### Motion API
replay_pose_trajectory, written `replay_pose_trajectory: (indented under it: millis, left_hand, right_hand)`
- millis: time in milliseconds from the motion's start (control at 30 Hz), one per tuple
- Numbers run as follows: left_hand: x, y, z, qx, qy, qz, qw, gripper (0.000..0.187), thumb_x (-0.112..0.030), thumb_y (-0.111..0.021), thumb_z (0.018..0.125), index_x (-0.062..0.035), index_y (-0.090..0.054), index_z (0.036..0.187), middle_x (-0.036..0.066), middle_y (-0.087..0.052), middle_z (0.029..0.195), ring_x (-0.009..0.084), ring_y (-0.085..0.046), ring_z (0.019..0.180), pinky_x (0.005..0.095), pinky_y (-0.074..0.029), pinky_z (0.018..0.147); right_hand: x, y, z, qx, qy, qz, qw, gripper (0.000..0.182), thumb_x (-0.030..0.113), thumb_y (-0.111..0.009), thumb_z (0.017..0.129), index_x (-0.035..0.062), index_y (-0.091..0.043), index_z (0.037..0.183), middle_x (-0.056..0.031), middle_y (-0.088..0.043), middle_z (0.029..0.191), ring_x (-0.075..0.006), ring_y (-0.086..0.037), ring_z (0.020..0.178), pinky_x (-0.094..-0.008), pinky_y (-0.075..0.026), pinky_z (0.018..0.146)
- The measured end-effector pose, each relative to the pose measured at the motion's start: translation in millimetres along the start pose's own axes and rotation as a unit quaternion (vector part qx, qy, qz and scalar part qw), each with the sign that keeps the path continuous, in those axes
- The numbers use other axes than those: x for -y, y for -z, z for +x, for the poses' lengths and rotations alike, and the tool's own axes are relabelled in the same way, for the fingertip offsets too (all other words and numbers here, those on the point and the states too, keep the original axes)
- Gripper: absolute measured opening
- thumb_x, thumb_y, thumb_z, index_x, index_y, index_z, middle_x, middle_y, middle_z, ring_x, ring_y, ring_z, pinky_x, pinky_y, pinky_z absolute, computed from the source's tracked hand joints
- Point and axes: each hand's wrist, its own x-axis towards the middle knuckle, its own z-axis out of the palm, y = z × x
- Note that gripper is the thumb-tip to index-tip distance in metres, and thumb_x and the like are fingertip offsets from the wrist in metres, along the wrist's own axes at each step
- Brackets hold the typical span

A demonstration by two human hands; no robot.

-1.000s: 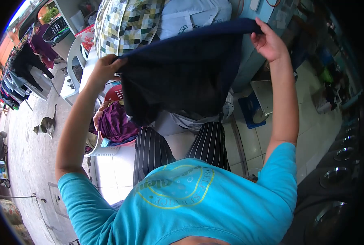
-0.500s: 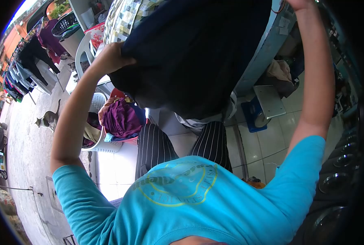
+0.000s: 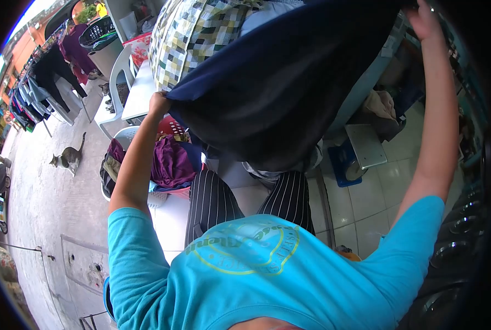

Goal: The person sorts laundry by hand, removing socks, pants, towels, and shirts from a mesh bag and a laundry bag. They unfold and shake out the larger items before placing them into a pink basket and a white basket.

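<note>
A large dark navy cloth (image 3: pixel 289 82) hangs stretched between my two hands, its lower edge sagging in front of my knees. My left hand (image 3: pixel 159 104) is closed on its left corner, arm extended forward. Up at the top right, my right hand (image 3: pixel 423 22) grips the opposite corner near the frame's edge. Behind the cloth bulges a checkered fabric bundle (image 3: pixel 201 38) in yellow, grey and white. Below my left forearm, purple clothing (image 3: pixel 171 162) is heaped in a basket close to my knee.
A white plastic chair (image 3: pixel 113 93) stands beside a white table (image 3: pixel 138 91), with a cat on its seat. Another cat (image 3: pixel 69 159) is on the concrete floor. Clothes hang on a rack (image 3: pixel 42 82) at left. A blue scale (image 3: pixel 347 162) with a metal plate sits on the tiles at right.
My left hand has moved lower and the right hand a little outward, drawing the cloth wider and tauter. More of the checkered bundle shows behind it.
</note>
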Motion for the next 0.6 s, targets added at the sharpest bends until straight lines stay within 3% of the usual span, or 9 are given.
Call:
replay_pose_trajectory:
  millis: [67,133,267,300,333,367,433,533,600]
  left_hand:
    - [-25.5,1.1,-11.2,0.024,0.146,-0.297,0.943,0.026,-0.006,-0.056,0.079,0.0038,-0.064,0.102,0.014,-0.067,0.077,0.0255,-0.065,0.065,0.0342,-0.051,0.063]
    - [-33.2,-4.0,-3.9,0.026,0.146,-0.348,0.926,0.029,0.000,-0.052,0.080,0.0004,-0.063,0.107,0.008,-0.065,0.080,0.0219,-0.063,0.068,0.0317,-0.051,0.064]
    - [-138.5,2.1,-31.4,0.080,-0.136,-0.151,0.976,0.044,0.011,-0.047,0.068,0.0005,-0.061,0.109,0.012,-0.066,0.089,0.0226,-0.065,0.081,0.0298,-0.051,0.072]
    - [-169.9,3.6,-43.1,0.069,-0.200,-0.127,0.969,0.039,0.007,-0.052,0.067,0.0018,-0.061,0.105,0.014,-0.066,0.086,0.0242,-0.065,0.079,0.0304,-0.050,0.071]
    - [-200.6,5.9,-55.4,0.059,-0.262,-0.102,0.958,0.036,0.003,-0.057,0.066,0.0032,-0.061,0.101,0.017,-0.065,0.082,0.0258,-0.065,0.078,0.0309,-0.050,0.070]
    - [-233.8,13.5,-72.9,0.066,-0.270,-0.077,0.958,0.039,0.006,-0.054,0.063,0.0024,-0.060,0.102,0.015,-0.064,0.082,0.0226,-0.063,0.080,0.0291,-0.048,0.071]
    - [-275.3,26.8,-88.8,0.075,-0.280,-0.053,0.956,0.043,0.010,-0.051,0.060,0.0017,-0.059,0.102,0.013,-0.063,0.081,0.0194,-0.062,0.082,0.0273,-0.047,0.073]
    - [-291.6,33.4,-90.4,0.102,-0.284,-0.082,0.950,0.036,0.006,-0.056,0.064,-0.0003,-0.058,0.099,0.011,-0.062,0.082,0.0171,-0.061,0.083,0.0279,-0.047,0.072]
    - [-288.4,36.4,-87.5,0.212,-0.121,-0.268,0.932,0.031,-0.003,-0.064,0.073,-0.0012,-0.060,0.103,0.008,-0.064,0.087,0.0154,-0.062,0.086,0.0271,-0.048,0.076]
  right_hand:
    - [-24.4,26.9,18.7,-0.014,0.075,-0.227,0.971,0.053,0.034,-0.028,0.096,-0.0117,-0.051,0.107,-0.0205,-0.060,0.102,-0.0323,-0.060,0.092,-0.0426,-0.049,0.084]
    - [-39.0,96.2,71.1,-0.031,-0.034,-0.284,0.958,0.027,0.033,-0.061,0.088,0.0082,-0.065,0.097,-0.0019,-0.064,0.091,-0.0115,-0.059,0.082,-0.0264,-0.047,0.073]
    - [-75.1,24.9,9.9,0.255,-0.027,-0.730,0.634,0.046,0.046,-0.062,0.085,0.0005,-0.066,0.089,-0.0006,-0.054,0.072,-0.0082,-0.047,0.068,-0.0249,-0.039,0.059]
    - [-122.7,22.7,-1.3,0.353,0.101,-0.535,0.761,0.043,0.041,-0.064,0.084,-0.0013,-0.066,0.094,-0.0054,-0.061,0.082,-0.0100,-0.055,0.076,-0.0261,-0.044,0.066]
    - [-107.2,-45.1,-56.9,0.365,0.012,-0.676,0.640,0.048,0.039,-0.068,0.082,-0.0002,-0.063,0.109,-0.0123,-0.062,0.110,-0.0162,-0.059,0.100,-0.0287,-0.047,0.083]
    - [-135.1,-52.0,-86.1,0.375,0.104,-0.597,0.701,0.066,0.043,-0.070,0.079,0.0015,-0.052,0.126,-0.0163,-0.052,0.128,-0.0215,-0.052,0.117,-0.0316,-0.042,0.096]
    - [-160.8,-71.2,-130.6,0.494,-0.008,-0.436,0.753,0.086,0.044,-0.073,0.076,0.0005,-0.033,0.139,-0.0200,-0.050,0.128,-0.0276,-0.045,0.123,-0.0345,-0.037,0.100]
    - [-182.8,-74.3,-132.1,0.506,0.027,-0.444,0.739,0.058,0.027,-0.067,0.084,0.0005,-0.043,0.131,-0.0131,-0.056,0.118,-0.0193,-0.051,0.115,-0.0326,-0.041,0.094]
    - [-161.4,-78.6,-110.3,0.538,-0.020,-0.439,0.720,0.042,0.020,-0.063,0.087,0.0005,-0.051,0.122,-0.0086,-0.061,0.106,-0.0157,-0.056,0.104,-0.0294,-0.044,0.089]
